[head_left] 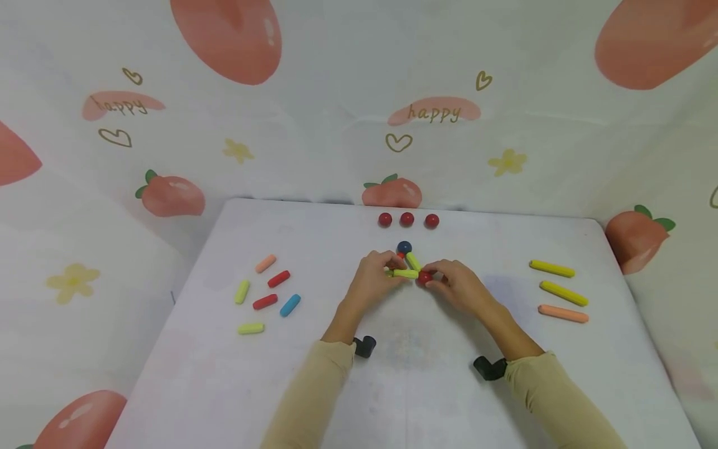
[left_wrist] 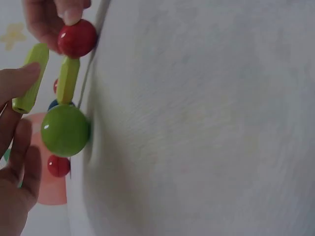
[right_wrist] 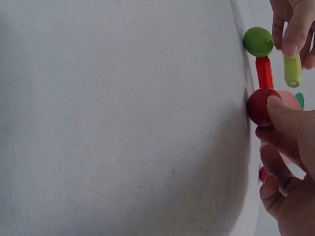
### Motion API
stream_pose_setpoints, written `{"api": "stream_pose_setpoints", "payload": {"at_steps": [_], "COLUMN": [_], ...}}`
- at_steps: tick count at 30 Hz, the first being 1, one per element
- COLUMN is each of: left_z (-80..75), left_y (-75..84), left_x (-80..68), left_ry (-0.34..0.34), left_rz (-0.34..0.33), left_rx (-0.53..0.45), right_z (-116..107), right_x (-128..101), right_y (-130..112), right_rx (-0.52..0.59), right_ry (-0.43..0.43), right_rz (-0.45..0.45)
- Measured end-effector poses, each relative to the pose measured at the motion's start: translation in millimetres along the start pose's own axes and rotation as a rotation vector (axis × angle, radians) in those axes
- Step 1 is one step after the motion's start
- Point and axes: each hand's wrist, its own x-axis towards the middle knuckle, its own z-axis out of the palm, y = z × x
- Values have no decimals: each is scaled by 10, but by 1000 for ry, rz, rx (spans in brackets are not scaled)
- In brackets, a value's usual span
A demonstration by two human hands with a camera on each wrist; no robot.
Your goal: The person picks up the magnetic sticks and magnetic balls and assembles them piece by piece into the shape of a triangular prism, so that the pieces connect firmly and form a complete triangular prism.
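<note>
My left hand (head_left: 374,277) pinches a yellow-green stick (left_wrist: 30,81) with a hole in its end. Its tip points toward a red ball (right_wrist: 263,106), which my right hand (head_left: 461,285) grips between thumb and fingers. Another yellow-green stick (head_left: 413,261) runs from near that red ball toward a dark blue ball (head_left: 404,247). Beside the blue ball a red stick (right_wrist: 264,73) shows, mostly covered by my left hand in the head view. A green ball (left_wrist: 65,131) belongs to this cluster too; in the head view it is largely hidden behind my left fingers.
Three red balls (head_left: 407,219) line the table's back edge. Several short sticks in red, blue (head_left: 290,305), yellow-green and orange lie at left. Two long yellow sticks (head_left: 563,293) and an orange one (head_left: 563,313) lie at right. A patterned cloth hangs behind the table.
</note>
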Motion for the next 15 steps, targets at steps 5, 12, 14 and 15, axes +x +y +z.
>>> {"api": "stream_pose_setpoints", "payload": {"at_steps": [5, 12, 14, 15], "left_z": [68, 95, 97, 99], "left_y": [43, 63, 61, 59], "left_x": [-1, -15, -17, -16], "left_ry": [1, 16, 23, 27], "left_rz": [-27, -56, -54, -54], "left_rx": [109, 158, 169, 174], "right_z": [-5, -8, -3, 0], "right_x": [1, 13, 15, 15], "right_y": [-2, 4, 14, 18], "right_rx": [3, 2, -1, -2], "right_ry": [4, -12, -12, -10], "right_rz": [-11, -9, -14, -18]}}
